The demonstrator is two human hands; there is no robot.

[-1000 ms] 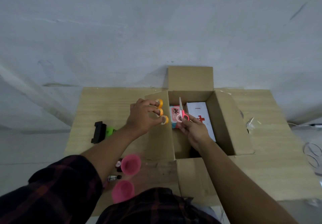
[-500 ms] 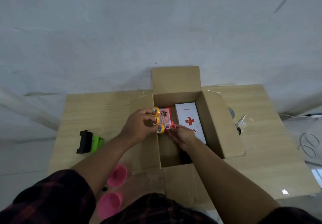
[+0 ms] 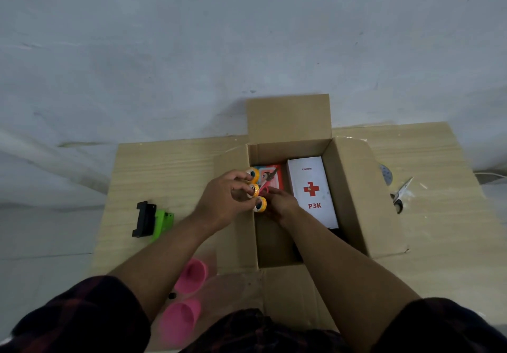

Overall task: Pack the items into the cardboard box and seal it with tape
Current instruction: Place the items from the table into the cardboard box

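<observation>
Sleeves in dark plaid are filling the near edge as you are leaning over the job. Just beyond them, two pink plastic cups [image 3: 189, 273] are waiting unpacked at the near-left of the light wooden table [image 3: 164, 166], beside the open brown cardboard box [image 3: 354, 193].

Your left hand [image 3: 222, 201] is hovering at the box's left wall, its fingers curled around three small yellow tape rolls [image 3: 255, 189] stacked in a column. Your right hand [image 3: 281, 206] is reaching down inside the box, just beside the left. It appears to be pinching the small pink-handled scissors [image 3: 265, 188], whose blade is lying over a red illustrated packet [image 3: 270, 174]. Next to that, a white first-aid carton with a red cross [image 3: 312, 190] is lying flat along the right wall.

Packing looks about midway. The next move is calling for you to let go of the scissors, then lower the rolls onto the bare floor of the box nearer you. The flaps are standing open, unsealed.

Farther left, a black and green plastic gadget [image 3: 152, 219] is lying well apart. Right of the box, silver scissors [image 3: 400, 192] are resting on the table. Behind, a bare grey wall is closing the scene.
</observation>
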